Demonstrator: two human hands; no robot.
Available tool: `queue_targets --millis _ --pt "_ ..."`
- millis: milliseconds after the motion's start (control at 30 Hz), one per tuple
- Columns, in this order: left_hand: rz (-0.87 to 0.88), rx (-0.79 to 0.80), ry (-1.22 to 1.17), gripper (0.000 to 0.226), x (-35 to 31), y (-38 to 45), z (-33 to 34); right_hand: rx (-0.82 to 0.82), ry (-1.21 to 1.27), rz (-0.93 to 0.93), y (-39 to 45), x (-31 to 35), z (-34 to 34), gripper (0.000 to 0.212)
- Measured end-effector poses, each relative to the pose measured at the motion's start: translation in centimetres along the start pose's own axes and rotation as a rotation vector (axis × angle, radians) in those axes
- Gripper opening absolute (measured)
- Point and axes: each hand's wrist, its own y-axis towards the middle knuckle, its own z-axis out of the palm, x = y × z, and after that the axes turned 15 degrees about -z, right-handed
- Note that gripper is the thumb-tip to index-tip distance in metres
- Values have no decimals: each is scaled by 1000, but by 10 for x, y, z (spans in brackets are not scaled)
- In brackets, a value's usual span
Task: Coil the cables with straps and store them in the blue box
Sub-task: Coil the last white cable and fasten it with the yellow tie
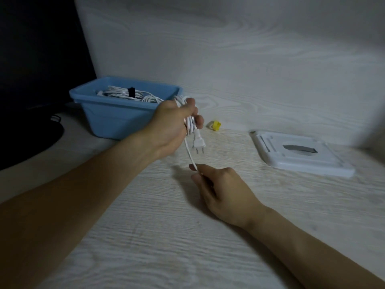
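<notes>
My left hand (174, 124) grips a bundle of white cable (190, 124) wound into loops, raised just right of the blue box (116, 119). A white two-pin plug (198, 142) hangs below the bundle. One strand runs down from the bundle to my right hand (220, 190), which pinches it between thumb and fingers close above the table. Inside the blue box lie white coiled cables (129, 94), one bound with a black strap (131, 92). A small yellow strap (214, 125) lies on the table right of my left hand.
A flat white plastic lid or stand (300, 155) lies at the right. A dark monitor (37, 55) and its round black base (29, 140) fill the left. A pale wood-grain wall stands behind the table (166, 236).
</notes>
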Motion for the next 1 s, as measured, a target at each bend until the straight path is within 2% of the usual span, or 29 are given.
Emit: queue_targets --millis 67,133,233,300,400,467,567,667,833,1000 --pt "101 -98 390 22 8 -1 -2 -34 -29 -37 2 6 1 26" --pt "152 -92 678 24 13 -4 -5 -93 -30 -52 3 7 -1 21" --pt "120 31 910 21 18 -9 -6 -232 -41 -47 2 7 -8 17" --pt "28 119 980 25 19 -11 -5 -337 -41 -32 1 5 -13 14" --pt "-187 344 944 52 15 -18 -3 -460 1 -36 0 2 -18 6" --pt "-301 456 971 68 10 -24 -1 -531 -13 -7 0 -2 -19 16" --pt "-432 519 977 74 6 -30 -2 -597 127 102 0 -10 -20 32" --pt "-418 471 898 60 6 -25 -6 -558 237 146 0 -17 -20 31" --pt "-397 316 621 55 11 -12 -12 -503 158 115 0 -22 -18 16" --pt "-474 190 270 54 34 -3 -14 -398 166 185 -1 -27 -8 31"
